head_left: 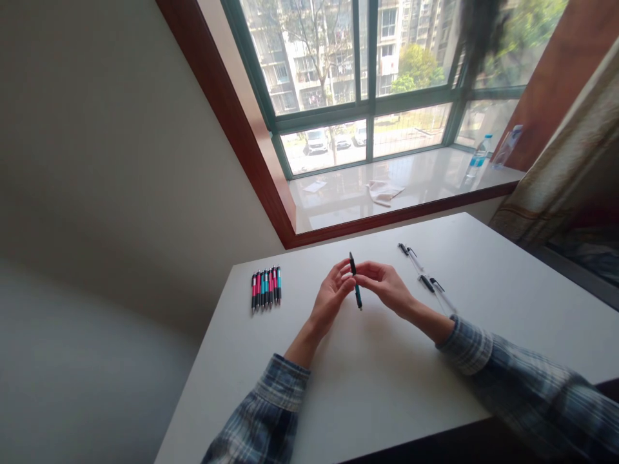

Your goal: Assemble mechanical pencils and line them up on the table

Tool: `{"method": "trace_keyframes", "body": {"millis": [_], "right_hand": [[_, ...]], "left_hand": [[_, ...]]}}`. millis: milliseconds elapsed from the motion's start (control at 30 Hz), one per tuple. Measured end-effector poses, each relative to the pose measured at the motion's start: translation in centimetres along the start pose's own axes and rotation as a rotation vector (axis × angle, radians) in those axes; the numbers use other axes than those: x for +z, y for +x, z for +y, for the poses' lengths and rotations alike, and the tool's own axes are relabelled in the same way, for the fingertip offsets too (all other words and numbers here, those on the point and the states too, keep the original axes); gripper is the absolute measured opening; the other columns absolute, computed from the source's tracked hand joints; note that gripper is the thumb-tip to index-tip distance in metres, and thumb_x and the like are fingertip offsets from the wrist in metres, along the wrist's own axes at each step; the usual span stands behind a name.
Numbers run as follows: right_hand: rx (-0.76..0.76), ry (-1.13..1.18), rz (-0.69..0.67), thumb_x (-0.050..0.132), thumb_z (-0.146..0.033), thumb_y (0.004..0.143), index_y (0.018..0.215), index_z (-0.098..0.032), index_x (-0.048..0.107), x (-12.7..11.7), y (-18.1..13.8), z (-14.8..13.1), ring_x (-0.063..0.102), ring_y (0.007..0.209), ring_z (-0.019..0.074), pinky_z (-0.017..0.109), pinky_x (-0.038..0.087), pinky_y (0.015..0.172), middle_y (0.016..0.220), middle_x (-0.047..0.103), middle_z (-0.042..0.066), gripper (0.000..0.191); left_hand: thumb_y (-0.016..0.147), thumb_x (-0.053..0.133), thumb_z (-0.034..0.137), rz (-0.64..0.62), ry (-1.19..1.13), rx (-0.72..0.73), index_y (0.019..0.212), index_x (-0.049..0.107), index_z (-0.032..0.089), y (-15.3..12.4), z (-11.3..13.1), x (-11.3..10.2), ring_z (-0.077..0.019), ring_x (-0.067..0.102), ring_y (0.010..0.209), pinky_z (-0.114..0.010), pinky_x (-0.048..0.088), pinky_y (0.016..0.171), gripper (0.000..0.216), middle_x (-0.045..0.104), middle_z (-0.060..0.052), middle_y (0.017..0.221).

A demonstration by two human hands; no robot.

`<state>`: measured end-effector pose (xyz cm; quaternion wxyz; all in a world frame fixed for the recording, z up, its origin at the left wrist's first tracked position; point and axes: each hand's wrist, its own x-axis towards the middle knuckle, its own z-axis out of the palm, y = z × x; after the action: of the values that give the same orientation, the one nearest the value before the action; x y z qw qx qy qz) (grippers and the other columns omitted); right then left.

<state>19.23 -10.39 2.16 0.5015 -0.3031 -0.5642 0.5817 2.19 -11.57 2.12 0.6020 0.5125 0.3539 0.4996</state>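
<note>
A teal and black pen stands nearly upright between my two hands, above the middle of the white table. Its black end points away from me. My left hand grips it from the left with thumb and fingers closed. From the other side, my right hand pinches the same pen between thumb and fingertips. Left of my hands, several pink and blue pens with black grips lie side by side in a neat row.
On the table's right lie pens with black caps and pale barrels, partly behind my right forearm. Beyond the table, the windowsill holds a crumpled cloth or paper, a small white sheet and a plastic bottle. A curtain hangs at right.
</note>
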Motion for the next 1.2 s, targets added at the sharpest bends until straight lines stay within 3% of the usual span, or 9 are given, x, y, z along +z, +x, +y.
{"method": "trace_keyframes", "body": {"millis": [133, 300, 433, 600, 867, 1200], "right_hand": [[-0.047, -0.063, 0.117, 0.08, -0.043, 0.081, 0.101, -0.018, 0.075, -1.0, 0.6, -0.3, 0.073, 0.094, 0.025, 0.038, 0.059, 0.084, 0.1, 0.077, 0.009, 0.033], [-0.033, -0.069, 0.117, 0.08, -0.046, 0.08, 0.099, -0.019, 0.074, -1.5, 0.8, -0.1, 0.074, 0.092, 0.0273, 0.038, 0.061, 0.074, 0.096, 0.077, 0.009, 0.034], [-0.082, -0.143, 0.106, 0.079, -0.046, 0.081, 0.11, -0.021, 0.074, -1.7, 0.9, 0.1, 0.073, 0.1, 0.0276, 0.042, 0.061, 0.083, 0.105, 0.077, 0.01, 0.039], [-0.172, -0.183, 0.129, 0.067, -0.048, 0.092, 0.126, -0.025, 0.071, -1.9, 1.1, -0.2, 0.067, 0.116, 0.0284, 0.044, 0.057, 0.095, 0.125, 0.072, 0.01, 0.041], [-0.17, -0.213, 0.178, 0.071, -0.05, 0.087, 0.103, -0.022, 0.078, -2.3, 1.6, -0.5, 0.07, 0.101, 0.0267, 0.039, 0.058, 0.084, 0.105, 0.076, 0.009, 0.033], [-0.126, -0.201, 0.196, 0.079, -0.052, 0.079, 0.081, -0.02, 0.066, -2.7, 1.7, -0.6, 0.063, 0.078, 0.0195, 0.032, 0.053, 0.069, 0.084, 0.068, 0.004, 0.034]], "left_hand": [[0.076, 0.084, 0.038, -0.004, 0.287, 0.011, 0.124, 0.068, 0.018, 0.1, -1.3, 0.0, -0.0207, 0.069, 0.09, -0.033, 0.055, 0.082, 0.055, 0.071, -0.012, 0.113], [0.082, 0.077, 0.039, -0.019, 0.353, 0.022, 0.105, 0.076, 0.016, -0.2, -1.8, 0.6, -0.0189, 0.069, 0.083, -0.03, 0.053, 0.08, 0.033, 0.076, -0.009, 0.096], [0.083, 0.076, 0.04, 0.02, 0.349, 0.017, 0.106, 0.077, 0.015, -0.1, -1.9, 0.6, -0.0183, 0.067, 0.078, -0.029, 0.053, 0.077, 0.035, 0.076, -0.01, 0.093], [0.085, 0.073, 0.041, 0.035, 0.428, 0.006, 0.111, 0.077, 0.016, -0.2, -1.9, 0.5, -0.0189, 0.069, 0.08, -0.029, 0.053, 0.077, 0.037, 0.078, -0.01, 0.094], [0.089, 0.069, 0.04, 0.027, 0.469, 0.018, 0.114, 0.077, 0.018, -0.4, -1.9, 0.5, -0.0217, 0.073, 0.087, -0.029, 0.054, 0.082, 0.035, 0.079, -0.009, 0.096], [0.088, 0.069, 0.038, 0.036, 0.419, 0.016, 0.107, 0.078, 0.015, -0.3, -2.0, 0.3, -0.0213, 0.072, 0.085, -0.031, 0.055, 0.085, 0.031, 0.078, -0.009, 0.09]]}}
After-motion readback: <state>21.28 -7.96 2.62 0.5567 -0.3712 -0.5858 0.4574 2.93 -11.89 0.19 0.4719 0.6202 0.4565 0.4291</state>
